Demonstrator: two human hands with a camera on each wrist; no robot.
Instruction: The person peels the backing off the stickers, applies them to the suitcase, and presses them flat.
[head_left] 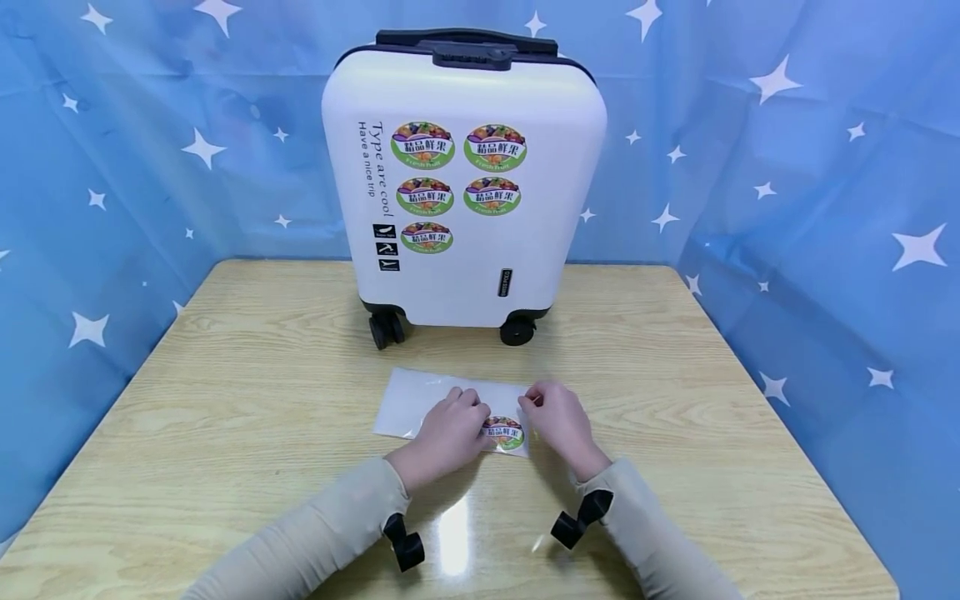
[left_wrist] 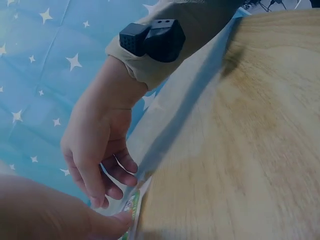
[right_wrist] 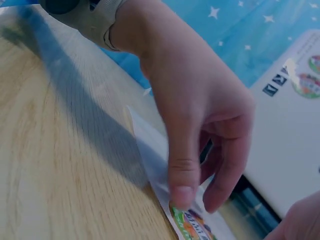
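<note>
A white backing sheet (head_left: 408, 408) lies on the table, with an oval fruit sticker (head_left: 504, 433) near its right end. My left hand (head_left: 450, 432) holds the sheet just left of the sticker. In the right wrist view, the left hand (right_wrist: 200, 110) has its thumb at the sticker's edge and its other fingers bent over the sheet. My right hand (head_left: 561, 423) pinches at the sheet's right edge, thumb and forefinger together. The left wrist view shows the right hand (left_wrist: 102, 145) with its remaining fingers loosely bent. What lies between its fingertips is too small to tell.
A white suitcase (head_left: 465, 92) stands upright on wheels behind the sheet. Several matching oval stickers are on its front, three in the left column and two in the right. Wooden table (head_left: 247, 375) surrounds the sheet; a blue star-patterned curtain (head_left: 825, 208) hangs behind and at the sides.
</note>
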